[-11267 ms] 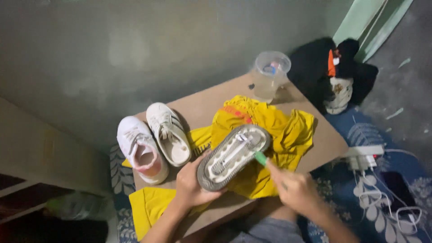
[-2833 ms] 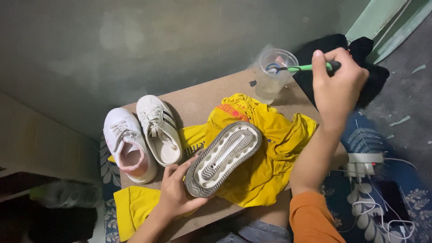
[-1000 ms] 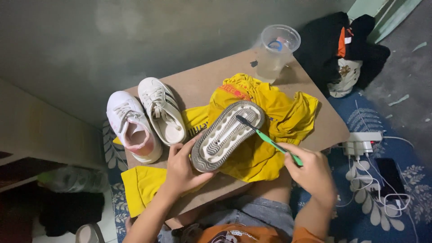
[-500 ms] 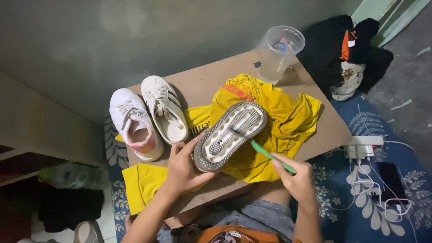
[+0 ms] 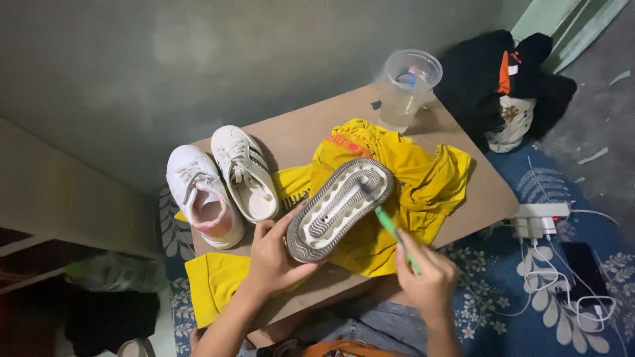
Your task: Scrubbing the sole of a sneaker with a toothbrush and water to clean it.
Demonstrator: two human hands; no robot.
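A crumpled yellow cloth (image 5: 403, 178) lies on the brown board table (image 5: 304, 132). Two white sneakers (image 5: 221, 182) sit at its left; a clear plastic cup (image 5: 409, 86) stands at the far right corner.

- Your left hand (image 5: 274, 258) grips an upturned shoe with a grey ribbed sole (image 5: 340, 208) over a crumpled yellow cloth (image 5: 423, 178).
- Your right hand (image 5: 426, 281) holds a green toothbrush (image 5: 395, 233), bristles on the sole.
- Two white sneakers (image 5: 221, 185) and a clear plastic cup (image 5: 409, 89) stand on the brown board (image 5: 297, 135).
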